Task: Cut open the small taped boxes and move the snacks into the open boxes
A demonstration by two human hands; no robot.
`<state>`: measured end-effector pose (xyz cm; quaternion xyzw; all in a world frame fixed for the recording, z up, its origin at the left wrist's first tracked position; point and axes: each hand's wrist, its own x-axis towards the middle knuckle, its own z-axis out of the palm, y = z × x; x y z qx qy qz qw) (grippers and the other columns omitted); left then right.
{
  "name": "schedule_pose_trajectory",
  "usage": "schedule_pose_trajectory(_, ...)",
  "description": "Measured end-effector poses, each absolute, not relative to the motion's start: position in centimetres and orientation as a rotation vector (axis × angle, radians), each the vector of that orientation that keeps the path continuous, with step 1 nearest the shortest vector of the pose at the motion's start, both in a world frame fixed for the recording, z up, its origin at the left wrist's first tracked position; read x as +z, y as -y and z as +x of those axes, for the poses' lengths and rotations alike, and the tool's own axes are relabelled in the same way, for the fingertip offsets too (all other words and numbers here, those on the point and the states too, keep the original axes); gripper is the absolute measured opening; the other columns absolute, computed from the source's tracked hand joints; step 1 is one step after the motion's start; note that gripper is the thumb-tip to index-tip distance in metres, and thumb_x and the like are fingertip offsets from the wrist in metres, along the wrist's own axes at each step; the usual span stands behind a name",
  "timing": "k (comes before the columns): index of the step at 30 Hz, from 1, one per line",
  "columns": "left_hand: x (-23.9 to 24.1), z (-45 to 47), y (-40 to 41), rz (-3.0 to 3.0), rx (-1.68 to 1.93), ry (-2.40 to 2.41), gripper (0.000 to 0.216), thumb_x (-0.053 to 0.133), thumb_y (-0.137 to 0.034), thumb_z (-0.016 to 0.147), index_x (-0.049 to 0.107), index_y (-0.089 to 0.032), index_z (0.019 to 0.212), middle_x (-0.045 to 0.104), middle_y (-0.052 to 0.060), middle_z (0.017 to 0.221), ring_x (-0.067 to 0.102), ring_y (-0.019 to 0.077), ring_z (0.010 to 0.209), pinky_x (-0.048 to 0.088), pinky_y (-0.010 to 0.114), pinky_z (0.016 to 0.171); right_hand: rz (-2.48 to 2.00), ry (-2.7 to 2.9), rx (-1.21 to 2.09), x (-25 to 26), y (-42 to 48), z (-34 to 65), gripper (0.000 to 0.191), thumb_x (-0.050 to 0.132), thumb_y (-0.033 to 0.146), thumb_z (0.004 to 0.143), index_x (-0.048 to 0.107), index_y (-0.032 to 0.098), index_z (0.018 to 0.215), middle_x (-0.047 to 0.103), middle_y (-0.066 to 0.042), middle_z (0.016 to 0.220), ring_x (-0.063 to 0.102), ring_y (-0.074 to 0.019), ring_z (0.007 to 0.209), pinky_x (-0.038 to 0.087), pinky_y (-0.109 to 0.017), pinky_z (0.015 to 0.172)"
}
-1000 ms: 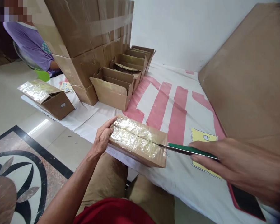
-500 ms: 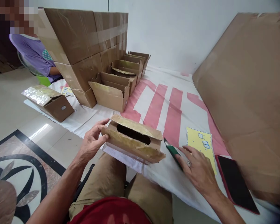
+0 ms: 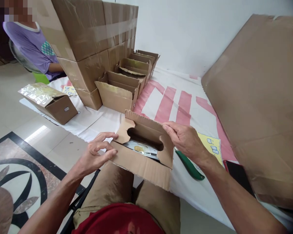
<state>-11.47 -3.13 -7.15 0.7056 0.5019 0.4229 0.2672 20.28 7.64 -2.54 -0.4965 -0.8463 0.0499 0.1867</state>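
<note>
In front of me at the table's edge is a small cardboard box (image 3: 141,164) with its long flaps spread apart. Between its notched end flaps, printed packets (image 3: 143,148) show inside; most of the contents are hidden. My left hand (image 3: 96,154) grips the box's left end, thumb on the near flap and a fingertip at the left end flap. At the far right corner my right hand (image 3: 185,139) pinches the edge of the raised far flap. A green-handled knife (image 3: 190,165) lies on the cloth under my right forearm.
Several open cardboard boxes (image 3: 117,99) line a taped carton stack (image 3: 88,39). Another small box (image 3: 48,102) stands left. A yellow sheet (image 3: 211,146) and a phone (image 3: 238,175) lie right, beside a large cardboard panel (image 3: 256,97). A person in purple (image 3: 31,45) sits beyond the stack.
My right hand has let go of the green knife and moved left onto the box. The box's long flaps have opened outward, showing the packets inside. My left hand stays at the left end.
</note>
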Motion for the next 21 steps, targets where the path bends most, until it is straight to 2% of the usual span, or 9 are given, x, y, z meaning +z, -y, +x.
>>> schedule_pose_trajectory(1, -6.8, -11.0, 2.7, 2.003, 1.1, -1.359, 0.028, 0.069, -0.039, 0.092, 0.074, -0.024, 0.069, 0.073, 0.012, 0.126, 0.067, 0.0311, 0.118, 0.054, 0.047, 0.103, -1.428, 2.393, 0.016, -2.4, -8.1, 20.3, 0.035, 0.043, 0.032, 0.106, 0.075, 0.021, 0.099, 0.077, -0.006, 0.09, 0.066, -0.022, 0.08, 0.043, -0.033, 0.071)
schedule_pose_trajectory(3, -6.1, -10.2, 1.8, 2.24, 0.955, -1.298, 0.012, 0.068, -0.029, 0.091, 0.077, -0.025, 0.084, 0.072, 0.011, 0.129, 0.062, 0.0302, 0.124, 0.053, 0.047, 0.106, -1.45, 2.401, -0.364, -2.0, -8.7, 19.8, 0.028, 0.049, 0.029, 0.102, 0.075, 0.018, 0.1, 0.074, -0.011, 0.095, 0.063, -0.0266, 0.086, 0.04, -0.037, 0.073)
schedule_pose_trajectory(6, -4.9, -9.4, 0.8, 2.558, 0.692, -1.137, 0.029, 0.058, -0.013, 0.092, 0.074, -0.024, 0.113, 0.067, 0.01, 0.141, 0.052, 0.0306, 0.139, 0.046, 0.051, 0.114, -1.429, 2.435, -0.766, -1.1, -8.6, 18.4, 0.022, 0.054, 0.021, 0.098, 0.072, 0.014, 0.107, 0.072, -0.015, 0.095, 0.059, -0.0291, 0.085, 0.035, -0.038, 0.072)
schedule_pose_trajectory(8, -4.3, -9.0, 0.3, 2.692, 0.565, -1.055, 0.039, 0.055, -0.009, 0.09, 0.07, -0.021, 0.123, 0.063, 0.011, 0.148, 0.046, 0.0335, 0.145, 0.043, 0.055, 0.117, -1.389, 2.637, -0.657, -0.5, -7.8, 17.3, 0.022, 0.051, 0.014, 0.098, 0.071, 0.014, 0.105, 0.072, -0.013, 0.091, 0.061, -0.0262, 0.08, 0.034, -0.037, 0.069)
schedule_pose_trajectory(10, -4.0, -8.6, 0.1, 2.764, 0.47, -1.02, 0.046, 0.056, -0.011, 0.086, 0.066, -0.019, 0.13, 0.06, 0.013, 0.151, 0.043, 0.0371, 0.148, 0.038, 0.06, 0.12, -1.287, 2.946, -0.299, -0.2, -6.9, 16.5, 0.018, 0.054, 0.016, 0.097, 0.071, 0.016, 0.101, 0.074, -0.011, 0.094, 0.066, -0.0243, 0.083, 0.036, -0.035, 0.068)
schedule_pose_trajectory(12, -3.9, -8.3, 0.1, 2.783, 0.416, -1.036, 0.049, 0.059, -0.014, 0.081, 0.066, -0.018, 0.13, 0.063, 0.012, 0.147, 0.043, 0.0385, 0.148, 0.032, 0.061, 0.124, -1.177, 3.206, 0.066, -0.2, -6.2, 16.0, 0.014, 0.061, 0.02, 0.093, 0.071, 0.017, 0.102, 0.076, -0.009, 0.1, 0.07, -0.0251, 0.09, 0.039, -0.033, 0.07)
schedule_pose_trajectory(14, -4.1, -8.1, 0.2, 2.791, 0.422, -1.087, 0.045, 0.06, -0.016, 0.078, 0.069, -0.017, 0.122, 0.066, 0.012, 0.14, 0.044, 0.0379, 0.147, 0.026, 0.06, 0.128, -1.155, 3.351, 0.243, -0.2, -5.9, 15.5, 0.02, 0.066, 0.022, 0.088, 0.072, 0.016, 0.107, 0.078, -0.01, 0.104, 0.072, -0.0278, 0.096, 0.043, -0.034, 0.075)
schedule_pose_trajectory(17, -4.5, -8.1, 0.6, 2.814, 0.534, -1.186, 0.043, 0.058, -0.016, 0.079, 0.069, -0.017, 0.121, 0.067, 0.013, 0.133, 0.046, 0.0355, 0.145, 0.023, 0.057, 0.13, -1.161, 3.464, 0.227, -0.4, -6.0, 14.6, 0.023, 0.064, 0.016, 0.085, 0.074, 0.013, 0.106, 0.079, -0.014, 0.102, 0.074, -0.0311, 0.097, 0.045, -0.036, 0.079)
schedule_pose_trajectory(21, -5.1, -8.4, 0.8, 2.779, 0.717, -1.335, 0.066, 0.06, -0.016, 0.077, 0.055, -0.016, 0.143, 0.064, 0.014, 0.137, 0.048, 0.0349, 0.141, 0.029, 0.057, 0.127, -1.295, 3.363, 0.082, -1.2, -5.8, 14.5, 0.028, 0.054, 0.004, 0.083, 0.075, 0.012, 0.1, 0.08, -0.016, 0.092, 0.076, -0.0295, 0.089, 0.045, -0.035, 0.078)
